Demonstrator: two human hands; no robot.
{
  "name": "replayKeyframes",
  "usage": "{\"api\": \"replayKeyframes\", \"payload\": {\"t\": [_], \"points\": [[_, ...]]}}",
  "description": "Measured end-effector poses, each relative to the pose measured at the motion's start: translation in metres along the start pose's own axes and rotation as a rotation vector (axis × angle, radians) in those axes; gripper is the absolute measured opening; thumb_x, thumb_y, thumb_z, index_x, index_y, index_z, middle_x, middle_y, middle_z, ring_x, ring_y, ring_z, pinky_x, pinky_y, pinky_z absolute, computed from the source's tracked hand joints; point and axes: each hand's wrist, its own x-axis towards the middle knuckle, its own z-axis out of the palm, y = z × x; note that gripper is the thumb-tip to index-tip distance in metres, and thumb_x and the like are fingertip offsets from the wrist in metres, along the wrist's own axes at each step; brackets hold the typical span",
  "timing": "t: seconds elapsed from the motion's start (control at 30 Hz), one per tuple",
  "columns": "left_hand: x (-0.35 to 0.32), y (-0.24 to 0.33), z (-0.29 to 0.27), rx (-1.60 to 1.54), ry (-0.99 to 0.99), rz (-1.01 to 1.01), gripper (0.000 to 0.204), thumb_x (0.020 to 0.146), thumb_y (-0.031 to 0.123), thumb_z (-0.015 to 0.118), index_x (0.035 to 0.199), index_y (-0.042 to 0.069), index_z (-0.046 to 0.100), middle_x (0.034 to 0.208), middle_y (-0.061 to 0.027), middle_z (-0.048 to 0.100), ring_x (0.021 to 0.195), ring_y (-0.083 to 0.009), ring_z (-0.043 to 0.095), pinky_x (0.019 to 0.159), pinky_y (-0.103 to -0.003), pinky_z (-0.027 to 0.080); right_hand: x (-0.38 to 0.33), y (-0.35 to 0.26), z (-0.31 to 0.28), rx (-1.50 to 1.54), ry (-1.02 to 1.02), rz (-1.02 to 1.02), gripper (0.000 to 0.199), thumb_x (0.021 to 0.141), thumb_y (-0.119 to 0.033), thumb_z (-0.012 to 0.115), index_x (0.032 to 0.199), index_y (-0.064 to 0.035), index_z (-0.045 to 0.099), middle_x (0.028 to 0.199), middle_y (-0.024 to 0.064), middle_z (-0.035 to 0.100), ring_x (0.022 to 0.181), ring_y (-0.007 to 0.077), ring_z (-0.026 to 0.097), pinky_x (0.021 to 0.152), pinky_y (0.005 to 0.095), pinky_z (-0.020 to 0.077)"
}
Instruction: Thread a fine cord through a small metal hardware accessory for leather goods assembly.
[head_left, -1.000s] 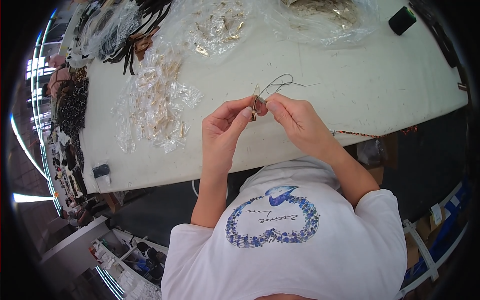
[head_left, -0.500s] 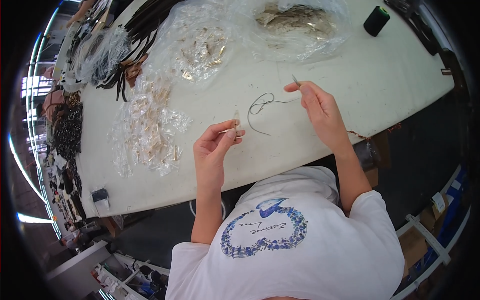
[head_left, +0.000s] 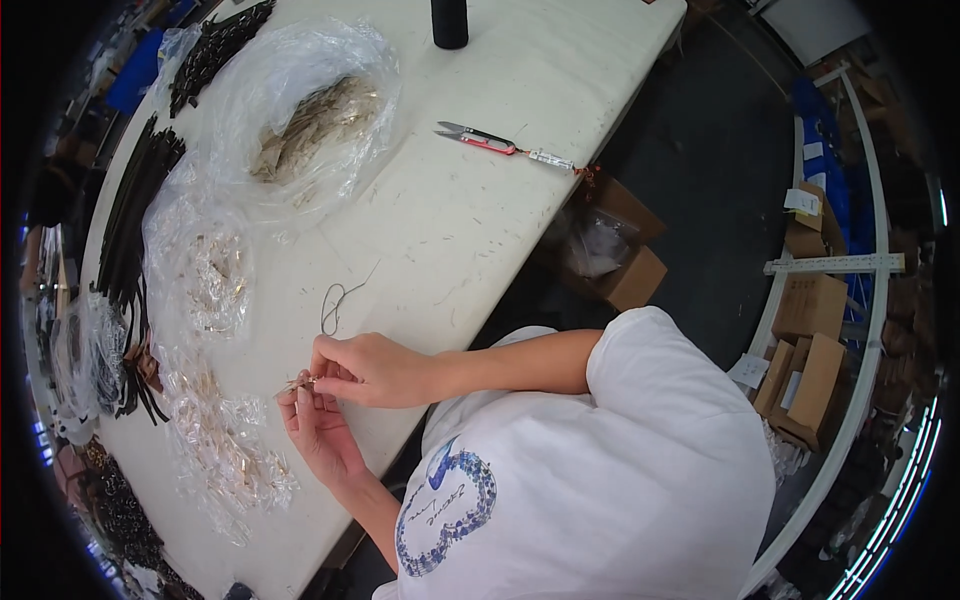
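While both hands meet over the white surface (head_left: pixel 480 200), I watch a small gold metal fitting (head_left: pixel 303 382) pinched between them.
Right hand (head_left: pixel 365 368) fingers clamp it from above, left hand (head_left: pixel 318 432) fingers grip below; thin dark thread (head_left: pixel 335 303) loops just beyond, red-handled snips (head_left: pixel 478 138) well apart.

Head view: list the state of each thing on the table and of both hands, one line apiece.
Left hand: palm up, fingertips pinching a small metal piece.
Right hand: fingers closed on the same piece.
Thread: loose, looped on the table.
Snips: lying flat, untouched.
Clear bag: open, holding pale pieces.
Black spool: upright.
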Motion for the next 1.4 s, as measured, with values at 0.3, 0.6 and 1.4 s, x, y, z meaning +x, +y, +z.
{"api": "replayKeyframes", "payload": {"t": [0.3,0.6,1.4], "points": [[-0.014,0.011,-0.002,0.071,0.204,0.107,0.005,0.097,0.004,0.062,0.102,0.005,0.061,0.112,-0.0102,0.069,0.105,-0.0164,0.064,0.09,-0.031,0.052,0.029,-0.005,0.028,0.0,-0.067,0.053,0.012,0.093,-0.008,0.066,0.096,0.0013,0.06,0.082,0.0127,0.072,0.075,0.0193,0.071,0.066,0.0299,0.0551],[-0.024,0.056,-0.067,0.496,0.469,0.309,0.018,0.096,0.007,0.062,0.113,0.003,0.063,0.115,-0.0098,0.069,0.095,-0.0135,0.065,0.082,-0.027,0.052,0.064,-0.02,0.004,-0.53,-0.035,-0.232,0.007,0.092,-0.005,0.068,0.093,-0.0002,0.063,0.079,0.0084,0.071,0.069,0.0161,0.07,0.063,0.0273,0.0546],[-0.018,0.094,0.026,1.015,0.239,0.481,0.012,0.091,-0.002,0.066,0.102,-0.005,0.07,0.096,-0.0079,0.072,0.079,-0.013,0.073,0.072,-0.024,0.059,0.054,-0.076,-0.001,-0.48,-0.007,-0.629,0.024,0.078,0.005,0.074,0.099,-0.003,0.065,0.083,0.0081,0.066,0.071,0.0191,0.067,0.062,0.0291,0.0523]]}}
